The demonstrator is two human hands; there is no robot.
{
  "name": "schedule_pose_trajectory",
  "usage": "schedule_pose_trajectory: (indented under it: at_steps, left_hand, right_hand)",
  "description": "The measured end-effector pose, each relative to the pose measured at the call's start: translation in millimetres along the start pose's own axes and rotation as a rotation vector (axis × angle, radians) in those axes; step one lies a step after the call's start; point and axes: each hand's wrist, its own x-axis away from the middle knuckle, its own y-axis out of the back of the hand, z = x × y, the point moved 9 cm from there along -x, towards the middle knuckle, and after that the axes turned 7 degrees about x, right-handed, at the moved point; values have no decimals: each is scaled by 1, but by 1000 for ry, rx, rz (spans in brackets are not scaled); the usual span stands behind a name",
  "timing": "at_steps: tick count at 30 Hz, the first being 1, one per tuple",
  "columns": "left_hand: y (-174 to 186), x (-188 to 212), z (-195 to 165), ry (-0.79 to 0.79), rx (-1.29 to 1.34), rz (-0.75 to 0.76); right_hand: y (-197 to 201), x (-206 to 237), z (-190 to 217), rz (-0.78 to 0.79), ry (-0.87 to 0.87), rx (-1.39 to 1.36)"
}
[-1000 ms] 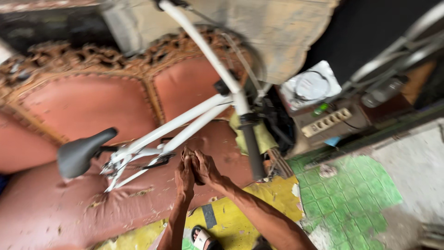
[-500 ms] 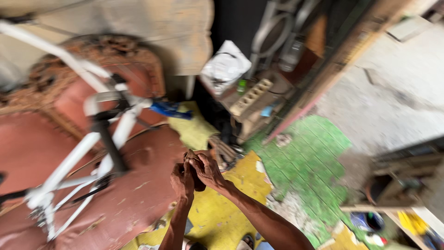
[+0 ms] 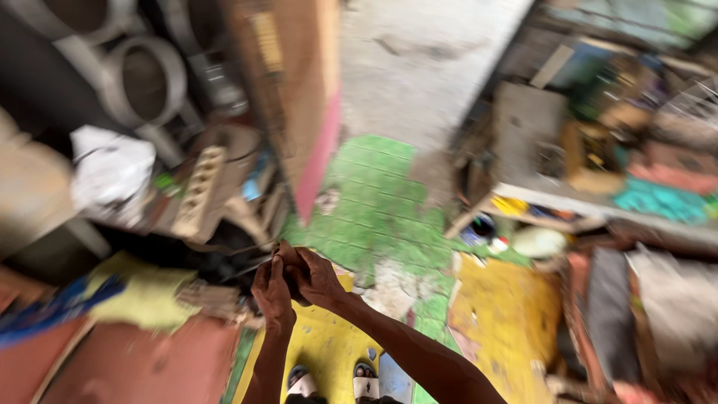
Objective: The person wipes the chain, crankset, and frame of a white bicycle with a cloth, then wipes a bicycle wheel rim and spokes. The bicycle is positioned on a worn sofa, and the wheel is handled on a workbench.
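Observation:
My left hand point(image 3: 271, 290) and my right hand point(image 3: 314, 278) are pressed together in front of me, above my two sandalled feet point(image 3: 333, 383). The fingers of both are closed around something small and dark between them; motion blur hides what it is. Both forearms reach up from the bottom edge of the view. Under the hands lies a yellow painted floor patch point(image 3: 325, 348).
A green tiled floor strip point(image 3: 378, 198) runs ahead. At left stand a power strip point(image 3: 198, 191), white crumpled cloth point(image 3: 112, 168), grey pipes point(image 3: 146, 82) and a reddish cushion point(image 3: 142, 363). A cluttered low shelf point(image 3: 598, 202) fills the right side.
The view has swung to the right: the white bicycle frame and red sofa have left the picture, and the shelf at right has come in. My hands stay clasped together.

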Motion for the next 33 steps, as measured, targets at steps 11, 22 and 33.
schedule_pose_trajectory:
  at_steps: [11,22,33]
  left_hand:
    - [-223,22,67,246,-159,591]
    - [-309,83,112,244,-473,1005]
    - [-406,153,127,285,-510,1191]
  right_hand:
    - [187,15,-94,-449,-328,146]
    - [258,91,-139,-748,-626,245]
    - [351,134,-177,-883,-724,263]
